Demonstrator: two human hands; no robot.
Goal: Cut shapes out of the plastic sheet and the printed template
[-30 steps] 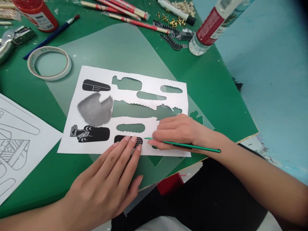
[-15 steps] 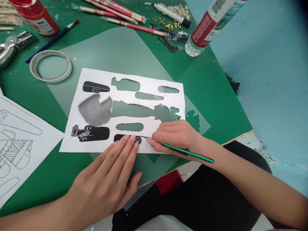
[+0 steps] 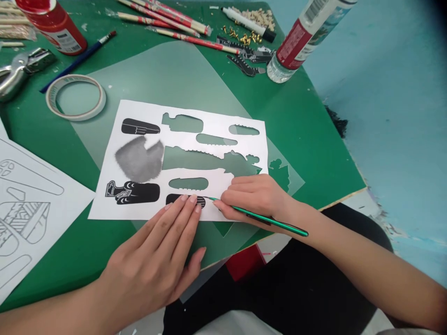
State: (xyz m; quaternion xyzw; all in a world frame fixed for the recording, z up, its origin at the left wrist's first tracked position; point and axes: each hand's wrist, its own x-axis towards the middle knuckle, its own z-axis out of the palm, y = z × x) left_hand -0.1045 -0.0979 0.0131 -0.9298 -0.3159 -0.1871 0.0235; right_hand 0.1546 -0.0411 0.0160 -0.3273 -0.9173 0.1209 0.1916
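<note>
A white sheet (image 3: pixel 216 123) printed with black shapes and holed by several cut-outs lies on a clear plastic mat (image 3: pixel 167 74) on the green table (image 3: pixel 307 139). My left hand (image 3: pixel 157 260) rests flat on the sheet's near edge, fingers stretched out, fingertips on a small black printed shape (image 3: pixel 185 199). My right hand (image 3: pixel 258 197) pinches a thin green-handled tool (image 3: pixel 275 219) like a pen. Its tip touches the right end of that black shape, just beside my left fingertips.
A tape roll (image 3: pixel 76 97) lies at the left, with a metal punch (image 3: pixel 21 72), a blue brush (image 3: pixel 78 55) and a red jar (image 3: pixel 52 23) behind. Red-striped sticks (image 3: pixel 181 28), brass fasteners (image 3: pixel 244 36), black cut pieces (image 3: pixel 246 65) and a bottle (image 3: pixel 303 37) sit at the back. A line drawing (image 3: pixel 28 209) lies left.
The view has shifted slightly. My right hand with the green tool has edged a little left along the black shape. My left hand stays pressed on the sheet.
</note>
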